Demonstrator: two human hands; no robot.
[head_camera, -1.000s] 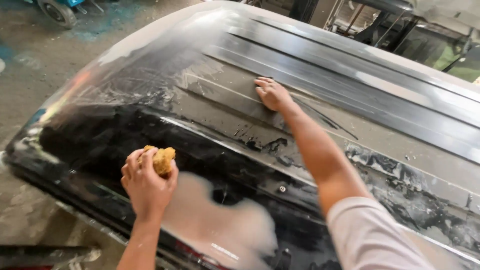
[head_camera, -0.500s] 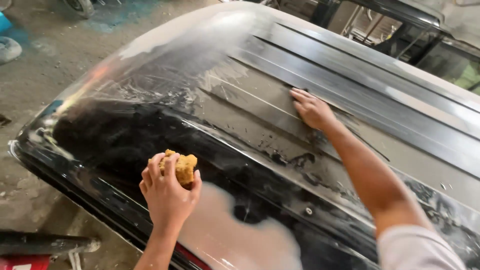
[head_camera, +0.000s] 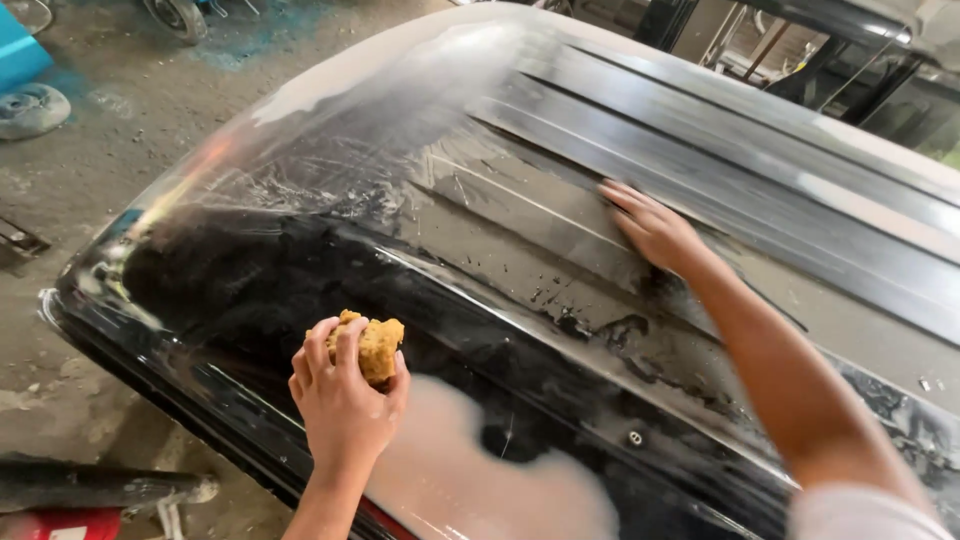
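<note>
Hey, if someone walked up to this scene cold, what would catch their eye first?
Probably the big black vehicle roof, wet and glossy, filling the middle of the view, with dull grey sanded bands across its ribbed top. Next, the left hand near the bottom gripping a yellow-brown sponge, and the right hand pressed flat on the grey area.

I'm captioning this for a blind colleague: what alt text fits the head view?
A person's left hand grips a yellowish sponge over a wet black vehicle roof, while the right hand lies flat on its sanded grey ribbed area. Dusty concrete floor lies beyond.
</note>
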